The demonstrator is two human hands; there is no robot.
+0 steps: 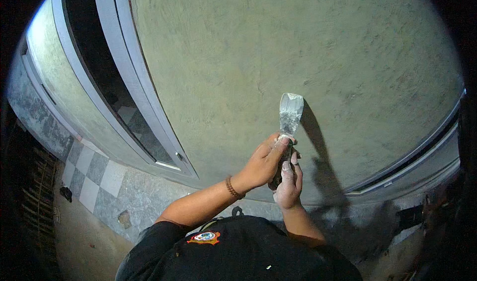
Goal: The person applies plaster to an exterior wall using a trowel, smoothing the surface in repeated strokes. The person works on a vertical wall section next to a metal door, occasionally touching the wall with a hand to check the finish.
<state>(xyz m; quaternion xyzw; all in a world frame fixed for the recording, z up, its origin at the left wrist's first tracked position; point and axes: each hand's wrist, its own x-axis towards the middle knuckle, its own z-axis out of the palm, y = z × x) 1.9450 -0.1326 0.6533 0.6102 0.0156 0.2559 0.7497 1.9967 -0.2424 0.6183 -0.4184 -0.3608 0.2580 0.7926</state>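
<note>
Putty knife (pixel 290 113) against wall (pixel 298 42); window frame (pixel 134 82) left; tiled floor (pixel 99 176) below

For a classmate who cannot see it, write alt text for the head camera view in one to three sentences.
Two bare hands grip the handle of a putty knife, its pale-smeared blade pressed flat against a rough greenish plastered wall; the left hand wraps over the top and the right hand holds below. A grey-framed window stands to the left, above a checkered tile floor.

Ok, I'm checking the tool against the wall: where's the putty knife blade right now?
In the head view the putty knife is just right of centre, blade up against the greenish wall, its handle gripped by the left hand and right hand.
</note>
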